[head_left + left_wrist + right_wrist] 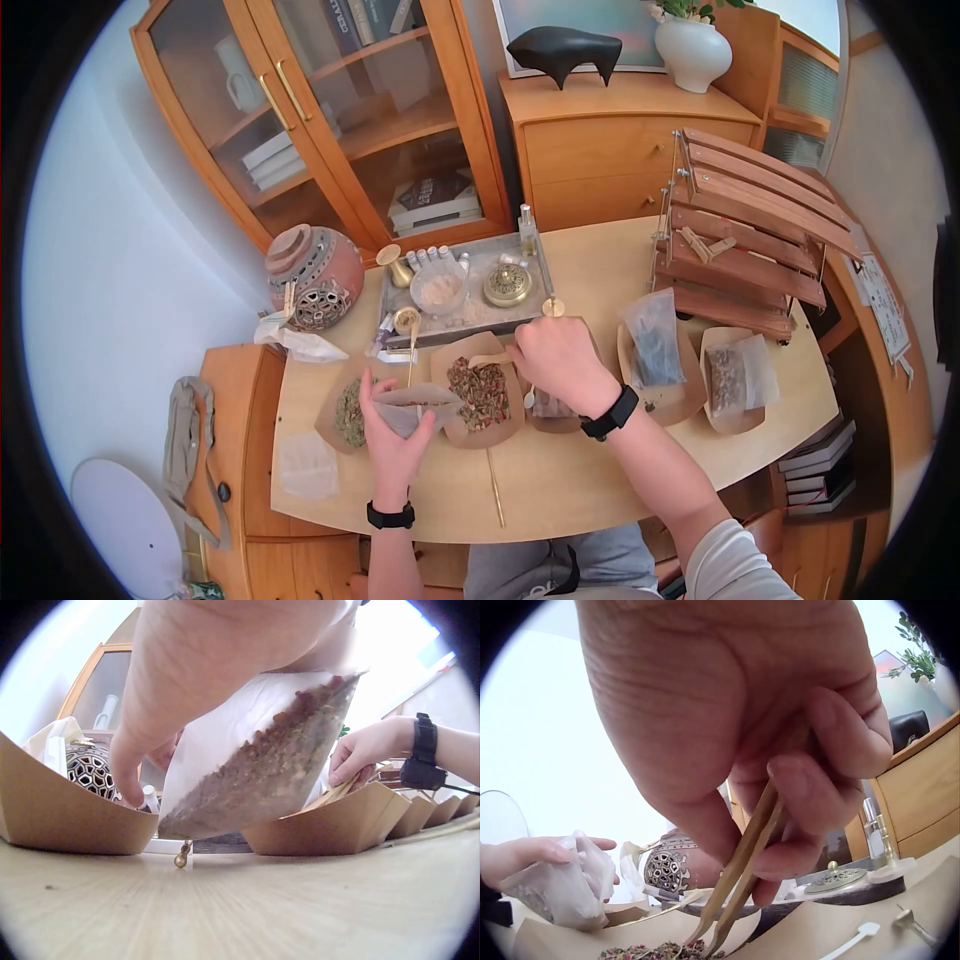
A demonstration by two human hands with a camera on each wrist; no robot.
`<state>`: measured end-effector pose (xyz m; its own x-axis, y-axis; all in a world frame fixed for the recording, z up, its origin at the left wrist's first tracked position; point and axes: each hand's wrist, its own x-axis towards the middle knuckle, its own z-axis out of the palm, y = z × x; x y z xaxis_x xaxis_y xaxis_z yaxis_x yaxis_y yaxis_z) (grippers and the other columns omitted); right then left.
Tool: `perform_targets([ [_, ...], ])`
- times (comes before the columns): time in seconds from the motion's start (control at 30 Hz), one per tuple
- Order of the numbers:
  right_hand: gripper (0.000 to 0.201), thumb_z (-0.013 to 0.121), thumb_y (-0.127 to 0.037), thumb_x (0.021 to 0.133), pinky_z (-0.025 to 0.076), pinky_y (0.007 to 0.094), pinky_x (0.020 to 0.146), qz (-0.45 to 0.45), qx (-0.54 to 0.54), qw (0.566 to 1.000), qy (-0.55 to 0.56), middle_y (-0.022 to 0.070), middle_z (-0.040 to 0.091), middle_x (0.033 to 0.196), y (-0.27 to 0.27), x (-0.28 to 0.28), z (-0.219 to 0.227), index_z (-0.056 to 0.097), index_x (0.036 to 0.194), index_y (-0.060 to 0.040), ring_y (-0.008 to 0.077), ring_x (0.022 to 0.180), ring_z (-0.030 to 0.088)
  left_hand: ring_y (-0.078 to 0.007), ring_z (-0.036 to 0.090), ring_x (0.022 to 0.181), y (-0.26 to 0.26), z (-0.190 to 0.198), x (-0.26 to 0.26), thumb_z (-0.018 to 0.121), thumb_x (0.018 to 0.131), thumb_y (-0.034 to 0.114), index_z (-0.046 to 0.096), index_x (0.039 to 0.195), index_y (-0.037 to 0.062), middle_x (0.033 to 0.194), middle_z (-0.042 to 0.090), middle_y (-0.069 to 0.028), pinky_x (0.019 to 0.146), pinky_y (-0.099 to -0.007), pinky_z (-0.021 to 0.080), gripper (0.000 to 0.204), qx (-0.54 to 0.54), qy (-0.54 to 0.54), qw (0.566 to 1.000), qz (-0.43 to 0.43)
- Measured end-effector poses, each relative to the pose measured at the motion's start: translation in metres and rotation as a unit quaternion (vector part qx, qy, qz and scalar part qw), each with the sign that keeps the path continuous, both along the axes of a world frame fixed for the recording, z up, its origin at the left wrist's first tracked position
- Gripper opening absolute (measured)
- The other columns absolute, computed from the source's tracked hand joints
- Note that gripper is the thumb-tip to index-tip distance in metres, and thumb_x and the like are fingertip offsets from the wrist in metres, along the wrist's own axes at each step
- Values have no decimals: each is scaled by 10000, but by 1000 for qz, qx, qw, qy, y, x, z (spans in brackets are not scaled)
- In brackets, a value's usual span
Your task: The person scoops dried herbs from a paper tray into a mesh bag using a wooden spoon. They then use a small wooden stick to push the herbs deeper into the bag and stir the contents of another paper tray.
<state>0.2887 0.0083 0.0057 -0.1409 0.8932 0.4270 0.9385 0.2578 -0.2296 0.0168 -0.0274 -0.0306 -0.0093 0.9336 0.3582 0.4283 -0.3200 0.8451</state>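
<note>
Left grip (395,440), part-open, holds a filled translucent pouch (259,765) above the tabletop (440,500); right grip (568,362) pinches wooden tongs (739,877). The pouch looks light, limp, spillable, best held near its mouth.

Before you on the table (580,515), the paper trays (680,407) stand in a row, the second from your left holding a herb mix (480,395). Behind them is the large tray (546,268), with a bowl (439,290) left of a lidded burner (508,284) on it. The pot (318,275) sits to its left, the slatted rack (745,240) to its right, and the glazed cabinet (385,130) stands behind the table.
</note>
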Motion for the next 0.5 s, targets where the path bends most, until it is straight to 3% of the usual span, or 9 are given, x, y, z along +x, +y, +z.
perform_targets([
  [0.5,242,740,-277,887,570,425,637,55,-40,998,16,141,703,707,2,-2,-4,756,767,-67,328,696,714,-244,599,1152,0,4,1,827,789,44,208,1632,41,1388,511,-146,998,-382,512,1046,-13,-7,1000,2],
])
